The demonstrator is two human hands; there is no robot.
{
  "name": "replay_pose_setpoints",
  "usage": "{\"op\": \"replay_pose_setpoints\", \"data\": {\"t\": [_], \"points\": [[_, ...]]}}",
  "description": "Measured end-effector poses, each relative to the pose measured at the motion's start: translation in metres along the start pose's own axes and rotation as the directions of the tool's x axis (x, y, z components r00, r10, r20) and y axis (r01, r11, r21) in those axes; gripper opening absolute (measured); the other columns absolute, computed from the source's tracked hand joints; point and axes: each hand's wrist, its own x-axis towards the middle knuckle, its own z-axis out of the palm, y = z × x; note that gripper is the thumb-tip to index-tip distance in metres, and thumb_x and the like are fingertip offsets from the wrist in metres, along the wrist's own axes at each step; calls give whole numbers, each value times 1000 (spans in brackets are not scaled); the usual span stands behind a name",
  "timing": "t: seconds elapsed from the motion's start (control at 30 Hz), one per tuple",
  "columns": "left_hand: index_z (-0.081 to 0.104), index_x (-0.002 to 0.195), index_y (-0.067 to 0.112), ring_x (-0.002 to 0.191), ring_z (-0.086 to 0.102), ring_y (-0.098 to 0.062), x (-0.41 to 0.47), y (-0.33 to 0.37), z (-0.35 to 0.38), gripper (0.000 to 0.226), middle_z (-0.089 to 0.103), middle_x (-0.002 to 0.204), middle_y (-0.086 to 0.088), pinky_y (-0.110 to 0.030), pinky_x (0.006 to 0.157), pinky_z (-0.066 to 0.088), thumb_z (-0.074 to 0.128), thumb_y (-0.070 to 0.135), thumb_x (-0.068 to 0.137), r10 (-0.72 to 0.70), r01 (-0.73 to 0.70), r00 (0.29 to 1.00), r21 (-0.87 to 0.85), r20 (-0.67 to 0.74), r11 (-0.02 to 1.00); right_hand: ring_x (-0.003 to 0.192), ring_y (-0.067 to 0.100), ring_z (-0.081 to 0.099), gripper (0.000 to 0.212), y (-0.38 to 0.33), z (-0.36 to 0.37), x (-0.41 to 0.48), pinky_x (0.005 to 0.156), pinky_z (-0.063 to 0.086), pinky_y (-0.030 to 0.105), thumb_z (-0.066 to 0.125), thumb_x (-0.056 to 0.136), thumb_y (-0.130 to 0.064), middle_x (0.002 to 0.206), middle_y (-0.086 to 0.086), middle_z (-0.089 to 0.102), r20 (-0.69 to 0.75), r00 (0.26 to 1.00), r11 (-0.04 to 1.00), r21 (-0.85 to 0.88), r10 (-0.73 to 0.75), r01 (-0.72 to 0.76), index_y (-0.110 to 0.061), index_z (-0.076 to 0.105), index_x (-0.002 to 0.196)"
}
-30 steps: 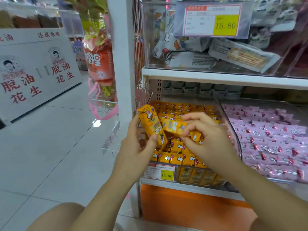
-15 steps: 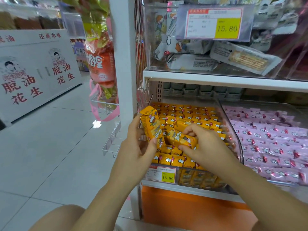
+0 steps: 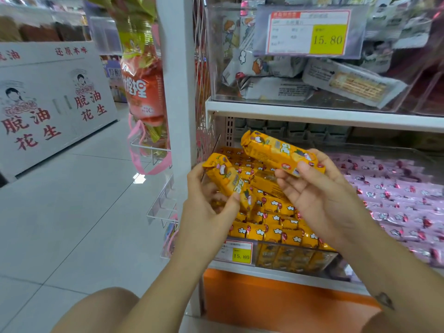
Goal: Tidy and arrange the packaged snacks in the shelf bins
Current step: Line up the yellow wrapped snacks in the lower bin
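A clear shelf bin [image 3: 298,257] holds rows of orange snack packets. My left hand [image 3: 209,207] grips one orange packet [image 3: 225,176] tilted above the bin's left front corner, thumb across its lower end. My right hand [image 3: 322,195] is turned palm up and holds a second orange packet [image 3: 278,152] lifted above the bin, lying across the fingertips with the thumb on its right part. A third orange packet [image 3: 266,183] lies loose and askew on top of the rows, between my hands.
A bin of pink snack packets [image 3: 398,203] sits to the right. Above, a clear bin [image 3: 312,75] holds white packets behind a 15.80 price tag [image 3: 308,32]. A white upright post [image 3: 179,92], hanging bags [image 3: 144,92] and a wire rack [image 3: 163,203] stand left.
My right hand has turned palm up and lifted an orange packet from the pile to above the bin. My left hand keeps its packet in about the same place.
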Motion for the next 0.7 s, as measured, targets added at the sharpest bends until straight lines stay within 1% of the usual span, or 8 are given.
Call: {"op": "replay_pose_setpoints", "data": {"t": [0.1, 0.17, 0.27, 0.33, 0.4, 0.5, 0.57, 0.7], "points": [[38, 112, 38, 80, 68, -14, 4, 4, 13, 48, 71, 95, 7, -27, 72, 57, 63, 6, 87, -107, 107, 994, -159, 6, 981, 95, 20, 69, 61, 9, -1, -1, 74, 55, 25, 90, 46, -35, 101, 5, 72, -10, 1000, 997, -78, -14, 14, -22, 61, 98], [38, 115, 36, 83, 70, -12, 6, 6, 20, 47, 71, 94, 9, -33, 74, 59, 61, 6, 88, -159, 159, 987, -250, 21, 955, 97, 13, 67, 55, 13, 0, -2, 76, 54, 22, 87, 49, -42, 104, 0, 71, -45, 999, 982, -186, -31, 22, -25, 64, 96], [37, 115, 32, 85, 71, -14, 9, 5, 28, 43, 68, 100, 1, -33, 74, 59, 62, 7, 89, -207, 194, 978, -348, -1, 917, 100, 13, 66, 39, 17, 2, -6, 84, 50, 28, 70, 65, -28, 107, 0, 70, -78, 997, 969, -247, 5, -24, -22, 62, 102], [38, 110, 33, 87, 71, -14, 9, 5, 30, 41, 67, 103, -1, -28, 72, 57, 62, 8, 88, -222, 200, 975, -396, -11, 896, 107, 16, 64, 41, 20, 3, -7, 90, 51, 36, 67, 67, -24, 116, 2, 66, -75, 994, 963, -250, 81, -97, -22, 60, 107], [39, 109, 33, 87, 71, -10, 9, 3, 31, 41, 68, 101, 3, -27, 72, 57, 62, 6, 88, -231, 204, 973, -418, -13, 885, 109, 21, 64, 43, 22, 3, -7, 89, 53, 44, 68, 69, -20, 119, 5, 65, -61, 984, 967, -188, 165, -173, -21, 59, 111], [39, 112, 34, 84, 70, -6, 9, -1, 26, 44, 70, 93, 10, -31, 79, 57, 64, 7, 88, -233, 224, 972, -365, 20, 904, 105, 28, 66, 47, 20, 4, -5, 84, 56, 45, 66, 70, -12, 115, 9, 67, -49, 964, 962, -72, 261, -264, -19, 56, 116], [41, 119, 34, 90, 69, -7, 11, -1, 16, 45, 70, 99, 8, -34, 84, 56, 67, 15, 88, -215, 228, 973, -249, 80, 941, 103, 28, 67, 46, 16, 4, -3, 82, 57, 40, 64, 69, -8, 113, 10, 67, -58, 959, 961, -3, 276, -277, -16, 55, 113], [54, 113, 34, 95, 67, -7, 15, 1, -21, 29, 69, 99, 12, -19, 77, 53, 59, 15, 91, -166, 168, 979, -14, 119, 986, 97, 23, 69, 48, 11, 2, 4, 82, 56, 34, 63, 63, -5, 112, 11, 64, -104, 971, 976, 18, 215, -215, -15, 54, 109]]}}
